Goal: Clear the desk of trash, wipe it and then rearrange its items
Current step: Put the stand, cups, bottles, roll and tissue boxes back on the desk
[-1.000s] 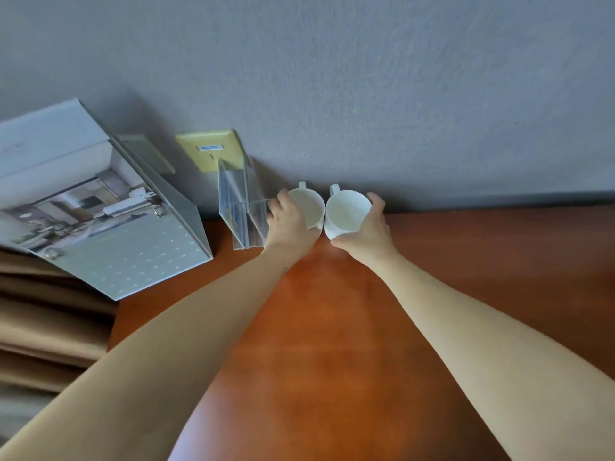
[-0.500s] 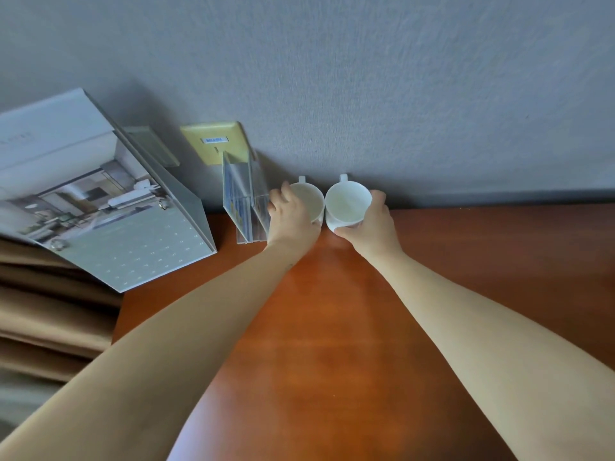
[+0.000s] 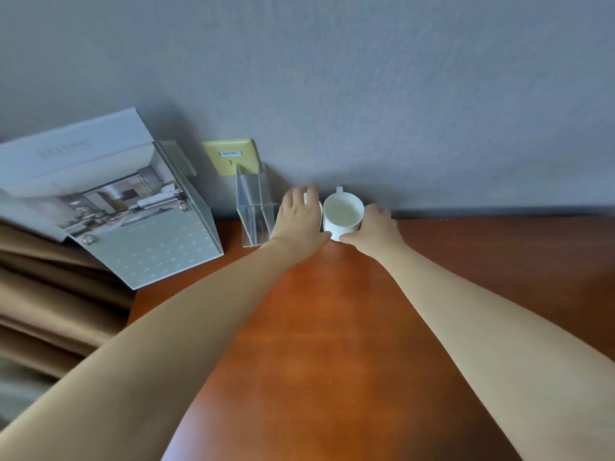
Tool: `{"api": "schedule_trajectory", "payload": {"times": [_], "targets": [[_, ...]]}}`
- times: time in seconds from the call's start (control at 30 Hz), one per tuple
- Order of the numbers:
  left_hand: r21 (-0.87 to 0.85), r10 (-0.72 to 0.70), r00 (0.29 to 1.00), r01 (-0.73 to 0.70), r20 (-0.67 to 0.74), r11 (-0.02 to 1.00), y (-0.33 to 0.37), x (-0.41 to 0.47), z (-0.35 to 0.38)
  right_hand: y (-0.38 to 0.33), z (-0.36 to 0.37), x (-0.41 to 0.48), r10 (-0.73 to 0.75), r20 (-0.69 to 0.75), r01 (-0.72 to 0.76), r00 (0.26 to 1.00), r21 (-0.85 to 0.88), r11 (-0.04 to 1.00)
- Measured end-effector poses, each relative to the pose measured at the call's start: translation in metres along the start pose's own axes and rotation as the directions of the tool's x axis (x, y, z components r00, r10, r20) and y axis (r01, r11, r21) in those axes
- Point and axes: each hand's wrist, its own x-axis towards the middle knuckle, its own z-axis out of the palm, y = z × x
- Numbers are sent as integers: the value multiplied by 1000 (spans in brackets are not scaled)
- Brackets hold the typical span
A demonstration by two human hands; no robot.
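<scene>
Two cups: stood at the back of the desk [image 3: 332, 344], against the wall [image 3: 366, 78], touching or nearly so.
Right cup [image 3: 343, 211]: upright, empty, handle toward the wall.
Left cup [image 3: 320, 207]: mostly hidden under the left hand [image 3: 296, 217]; only a sliver of rim showed.
Left fingers [image 3: 307, 194]: spread flat over the cup top; grip could not be told.
Right hand [image 3: 374, 229]: curled round the right cup's near side, fingers on its wall.
Holder [image 3: 254, 207]: clear acrylic, just left of the left hand.
Stage (judged): rearranging; desk looked bare of trash.
Risk: a shove could clink the cups together or knock the holder over; pressing down off-centre could tip the left cup.
</scene>
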Motion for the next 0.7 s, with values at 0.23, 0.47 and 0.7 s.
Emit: {"api": "schedule_trajectory", "payload": {"times": [0.23, 0.47, 0.7], "targets": [[267, 126, 992, -114, -27, 957, -2, -52, -67, -45, -43, -59, -120, 145, 155, 982, -261, 953], [371, 37, 994, 3, -100, 929, -35, -140, -133, -129, -51, -146, -339, 260, 406, 904, -278, 871], [347, -150, 962, 225, -229, 910, -104, -257, -194, -218, -7, -241, -556, 335, 644, 761, -292, 707]]}}
